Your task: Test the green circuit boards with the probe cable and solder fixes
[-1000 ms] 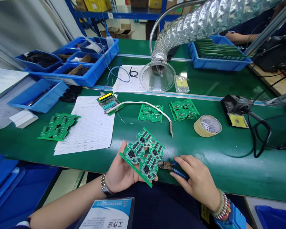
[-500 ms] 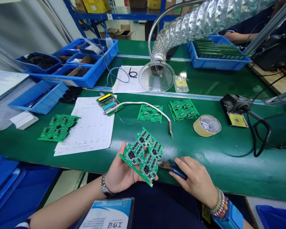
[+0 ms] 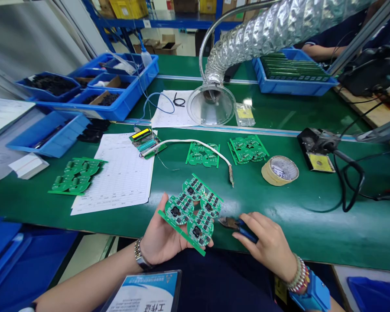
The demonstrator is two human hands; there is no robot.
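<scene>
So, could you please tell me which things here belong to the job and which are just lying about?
In use: left hand holding green circuit board panel; right hand holding blue-handled side cutters.
Lying about: tape roll, printed form, silver duct.

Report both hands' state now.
Left hand: palm up, holding a green circuit board panel.
Right hand: closed around blue-handled cutters.

Your 1 head-worn camera faces forward and down: your left hand [image 3: 164,229] and right hand [image 3: 268,247] sit close at the frame's bottom, the green surface [image 3: 279,216] runs beyond, and blue shelving [image 3: 156,24] stands far off.
</scene>
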